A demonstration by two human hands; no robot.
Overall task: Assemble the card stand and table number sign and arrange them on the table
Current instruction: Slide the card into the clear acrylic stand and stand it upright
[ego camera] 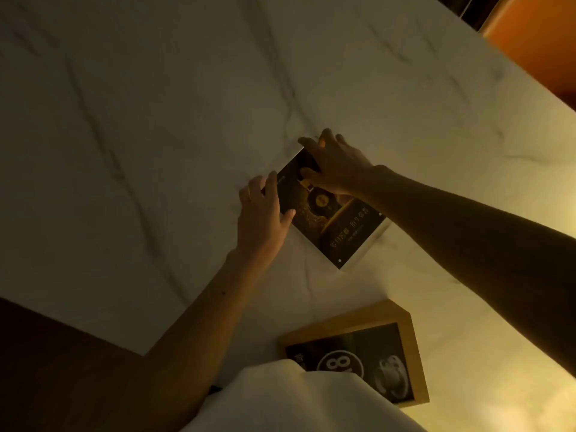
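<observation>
Card stand (330, 213) lies diagonally, held at its far end.

table: pale marble, grey veins.
table (156, 120) carries a dark printed card stand (339, 226) near centre and a wood-framed table number sign (358, 357) lying flat close to the near edge, the two apart.
</observation>
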